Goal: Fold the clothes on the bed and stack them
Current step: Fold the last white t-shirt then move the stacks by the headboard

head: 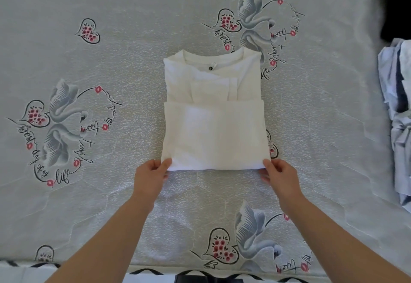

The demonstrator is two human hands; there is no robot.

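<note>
Left hand point(151, 174) and right hand point(279, 174) each pinch near corners of half-folded white shirt point(213, 131) on bed point(133, 71). Fingertips hidden under hem. Clothes pile point(398, 109) cut off at right edge.

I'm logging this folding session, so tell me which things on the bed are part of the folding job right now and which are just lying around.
In the job:
- white shirt, half folded
- left hand, pinching its near left corner
- right hand, pinching its near right corner
- pale blue clothes pile, right edge, likely next

Lying about:
- swan-print bedsheet, only the work surface
- black item, top right; unclear
</note>
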